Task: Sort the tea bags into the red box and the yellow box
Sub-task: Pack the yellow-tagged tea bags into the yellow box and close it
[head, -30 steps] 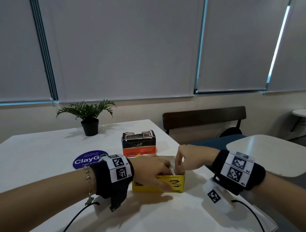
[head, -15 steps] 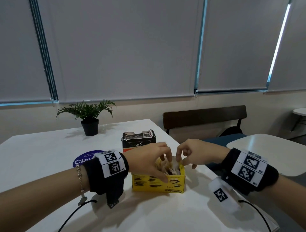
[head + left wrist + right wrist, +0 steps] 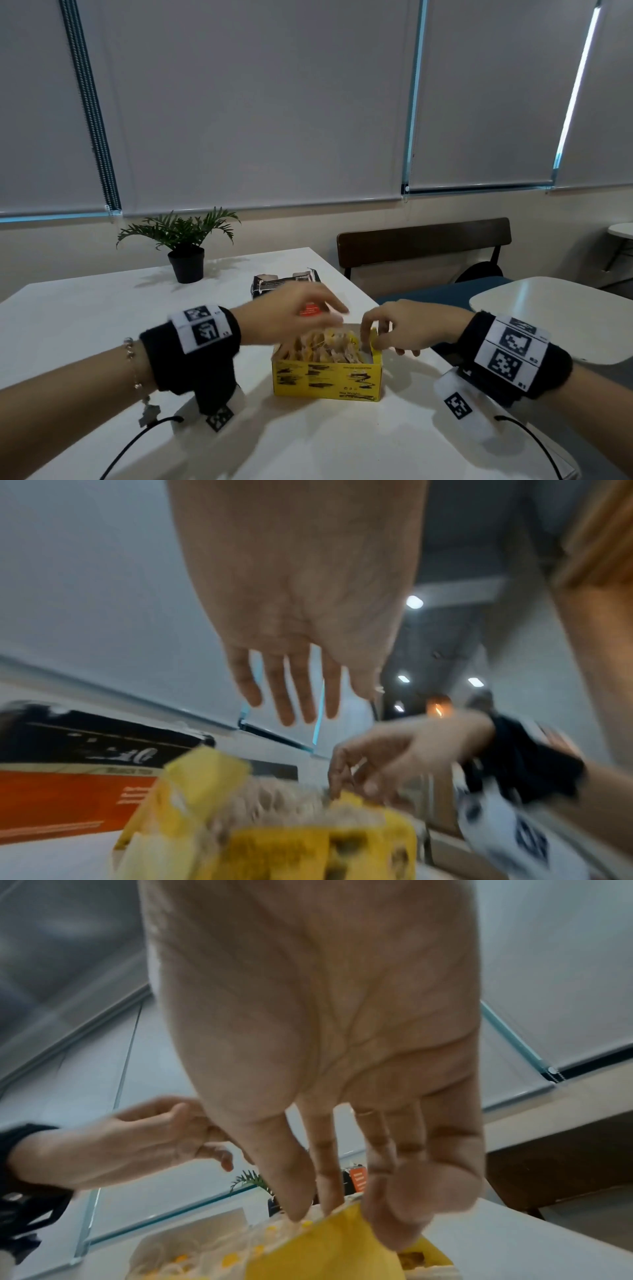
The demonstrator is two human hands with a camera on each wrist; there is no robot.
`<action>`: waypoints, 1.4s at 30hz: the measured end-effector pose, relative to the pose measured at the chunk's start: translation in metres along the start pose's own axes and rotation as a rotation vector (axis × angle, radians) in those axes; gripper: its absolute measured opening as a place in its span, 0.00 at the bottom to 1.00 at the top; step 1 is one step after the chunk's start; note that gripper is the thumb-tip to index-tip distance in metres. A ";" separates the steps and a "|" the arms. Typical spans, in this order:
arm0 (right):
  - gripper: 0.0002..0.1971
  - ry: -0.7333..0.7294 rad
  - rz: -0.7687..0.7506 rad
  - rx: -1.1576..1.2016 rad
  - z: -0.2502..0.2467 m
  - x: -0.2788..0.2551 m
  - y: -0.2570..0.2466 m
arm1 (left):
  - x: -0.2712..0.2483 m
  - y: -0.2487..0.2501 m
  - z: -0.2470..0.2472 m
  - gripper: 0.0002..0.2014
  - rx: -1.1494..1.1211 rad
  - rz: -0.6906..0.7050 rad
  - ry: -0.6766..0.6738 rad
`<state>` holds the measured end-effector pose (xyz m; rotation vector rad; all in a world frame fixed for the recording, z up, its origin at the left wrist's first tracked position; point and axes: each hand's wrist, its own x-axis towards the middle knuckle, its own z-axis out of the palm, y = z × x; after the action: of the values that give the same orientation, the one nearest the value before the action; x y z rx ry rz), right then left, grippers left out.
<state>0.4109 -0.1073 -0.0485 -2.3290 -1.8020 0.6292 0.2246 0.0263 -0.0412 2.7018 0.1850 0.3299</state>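
Sitting near the front middle of the white rectangular table [image 3: 85,308]: an open yellow cardboard box [image 3: 327,380] with black print, packed with a row of pale paper tea bags [image 3: 329,346] with yellow tags. Standing just behind it, partly hidden by the left hand: a red-and-black cardboard box [image 3: 286,284], its top flaps open.

Hovering over the yellow box's far left part: the left hand [image 3: 301,610], fingers [image 3: 287,693] straight and spread in the left wrist view, holding nothing.

Reaching down at the yellow box's right end: the right hand [image 3: 329,1047], thumb and fingers [image 3: 291,1185] curling onto the raised yellow end flap [image 3: 325,1242] and pinching it, tips touching the nearest tea bags.

Standing at the table's far side, well apart from both boxes: a small green plant in a black pot [image 3: 186,263]. Showing beyond the table's right edge: a dark wooden chair back [image 3: 424,243].
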 end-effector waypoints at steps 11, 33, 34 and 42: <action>0.20 0.130 0.163 0.615 0.007 0.023 0.014 | -0.025 -0.050 0.000 0.21 -0.447 -0.721 -0.196; 0.16 0.389 -0.218 1.019 0.027 -0.045 0.012 | -0.070 -0.014 0.002 0.06 -0.594 -0.278 0.417; 0.12 0.416 -0.204 0.978 0.033 -0.046 0.013 | -0.072 -0.014 0.006 0.05 -0.550 -0.274 0.389; 0.05 0.475 -0.155 0.958 0.053 -0.046 0.019 | -0.078 -0.006 0.028 0.05 -0.313 -0.256 0.368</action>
<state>0.3973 -0.1642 -0.0917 -1.4987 -1.0830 0.6417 0.1563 0.0072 -0.0848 2.2575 0.5318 0.7104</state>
